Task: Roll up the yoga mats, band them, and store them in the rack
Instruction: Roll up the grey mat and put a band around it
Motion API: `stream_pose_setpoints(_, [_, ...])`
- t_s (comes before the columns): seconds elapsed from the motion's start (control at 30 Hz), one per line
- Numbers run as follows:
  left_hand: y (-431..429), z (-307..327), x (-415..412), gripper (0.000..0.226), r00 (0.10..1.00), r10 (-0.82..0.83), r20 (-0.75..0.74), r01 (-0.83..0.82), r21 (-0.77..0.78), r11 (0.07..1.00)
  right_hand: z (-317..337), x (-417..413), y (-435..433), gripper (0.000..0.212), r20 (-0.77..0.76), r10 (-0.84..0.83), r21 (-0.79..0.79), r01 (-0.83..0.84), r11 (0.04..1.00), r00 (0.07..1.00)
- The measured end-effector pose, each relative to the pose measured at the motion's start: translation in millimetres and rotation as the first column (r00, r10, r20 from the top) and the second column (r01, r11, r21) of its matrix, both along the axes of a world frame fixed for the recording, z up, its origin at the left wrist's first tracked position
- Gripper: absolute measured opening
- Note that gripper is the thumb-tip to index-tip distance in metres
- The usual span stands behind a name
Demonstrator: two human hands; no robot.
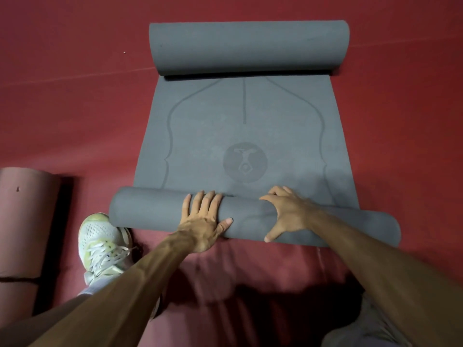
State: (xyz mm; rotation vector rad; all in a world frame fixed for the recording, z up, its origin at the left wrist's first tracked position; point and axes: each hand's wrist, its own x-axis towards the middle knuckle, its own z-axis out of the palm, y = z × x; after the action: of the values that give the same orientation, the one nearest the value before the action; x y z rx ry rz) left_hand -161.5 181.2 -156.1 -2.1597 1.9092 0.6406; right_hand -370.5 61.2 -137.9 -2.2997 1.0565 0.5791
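Our left hand (203,221) and right hand (285,211) press spread fingers on the grey mat (240,136), on the red floor (75,96)

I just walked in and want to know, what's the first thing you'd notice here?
Right in the middle, a grey yoga mat lies on the red floor, curled up at both ends. The left hand and right hand press flat on its near roll. A pink rolled mat lies at the far left, beside a white sneaker.
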Motion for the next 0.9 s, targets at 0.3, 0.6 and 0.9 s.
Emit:
stream_pose_setpoints(0.3, [-42.0,5.6,13.3,0.061,0.998,-0.016,-0.052,0.015,-0.026,1.0,-23.3,-1.5,39.2,0.111,0.166,0.085,-0.53,0.016,0.848,0.982])
stream_pose_setpoints(0.6, [-101.1,9.6,28.7,0.052,0.974,0.083,-0.211,-0.046,0.175,0.984,-34.7,16.7,30.6,0.137,0.128,-0.049,-0.563,0.113,0.819,0.991])
stream_pose_setpoints(0.9, [-86.2,3.3,20.9,0.045,0.998,-0.062,0.006,0.062,-0.096,0.993,-39.5,16.0,10.0,0.112,0.175,0.042,-0.6,0.073,0.797,0.984])
